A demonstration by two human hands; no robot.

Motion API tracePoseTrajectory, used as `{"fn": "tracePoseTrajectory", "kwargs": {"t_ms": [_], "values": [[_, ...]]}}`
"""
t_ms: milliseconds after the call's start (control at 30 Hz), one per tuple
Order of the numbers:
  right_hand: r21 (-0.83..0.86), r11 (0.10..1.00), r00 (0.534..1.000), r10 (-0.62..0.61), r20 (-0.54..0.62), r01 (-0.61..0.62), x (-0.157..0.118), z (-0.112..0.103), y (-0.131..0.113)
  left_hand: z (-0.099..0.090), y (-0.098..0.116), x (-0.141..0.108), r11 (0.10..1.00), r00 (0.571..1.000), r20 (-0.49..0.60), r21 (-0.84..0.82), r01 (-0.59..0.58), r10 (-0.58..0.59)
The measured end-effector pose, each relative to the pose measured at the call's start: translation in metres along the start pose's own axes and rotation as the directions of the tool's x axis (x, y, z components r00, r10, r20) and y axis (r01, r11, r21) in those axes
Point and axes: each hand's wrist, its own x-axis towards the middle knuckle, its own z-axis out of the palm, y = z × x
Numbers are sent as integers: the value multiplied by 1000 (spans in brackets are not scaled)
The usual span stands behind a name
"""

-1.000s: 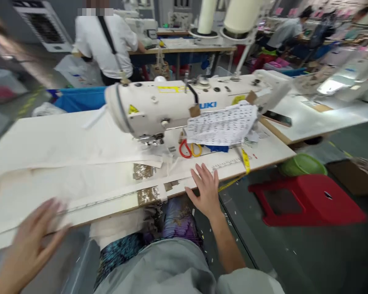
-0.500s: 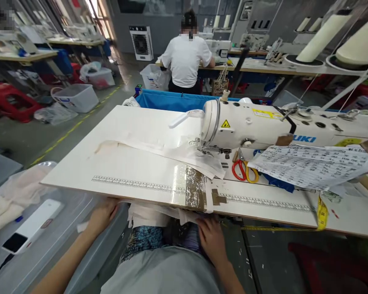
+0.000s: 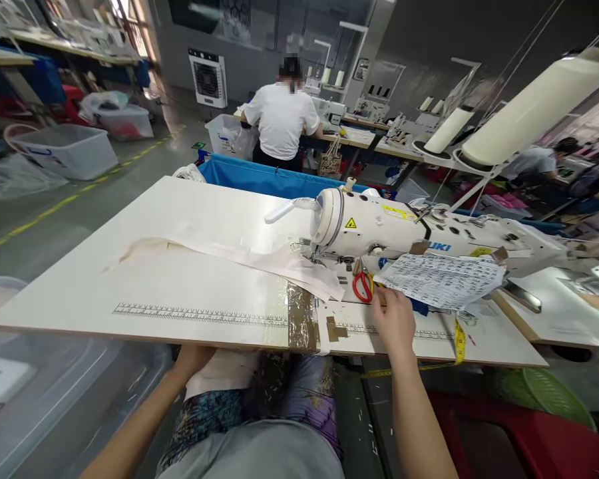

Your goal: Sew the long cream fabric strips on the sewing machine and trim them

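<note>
The scissors [image 3: 363, 273] lie on the tabletop [image 3: 80, 286] at the right grip's [image 3: 395, 322] fingertips; whether these pinch or only touch, I cannot tell; the left grip [image 3: 196, 359] is partly hidden under the edge, its closure unclear; best gather both handles together, tips clear of the cloth [image 3: 279, 263] leftward.

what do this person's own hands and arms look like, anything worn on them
The right hand and left hand look ungloved, and the forearms show no sleeves, watch or bracelet. The left hand is partly hidden, so a ring there can't be ruled out. Below, a plain pale grey top and patterned legwear in blue, black and purple show.
</note>
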Motion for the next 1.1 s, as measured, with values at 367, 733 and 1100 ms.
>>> {"fn": "tracePoseTrajectory", "kwargs": {"t_ms": [367, 733, 1100], "values": [[-119, 989, 977, 106, 186, -85, 40, 25, 8, -16, 50, -38, 990, 990, 4, 11, -142, 142], [-154, 980, 989, -110, 97, 124, 17, 25, 46, -140, 117, -22, 821, 901, 335, -570, -38, 275], [-52, 991, 923, 136, 359, -125, 43, 14, 63, -170, 71, 173, 974, 985, 57, 153, -170, 163]]}}
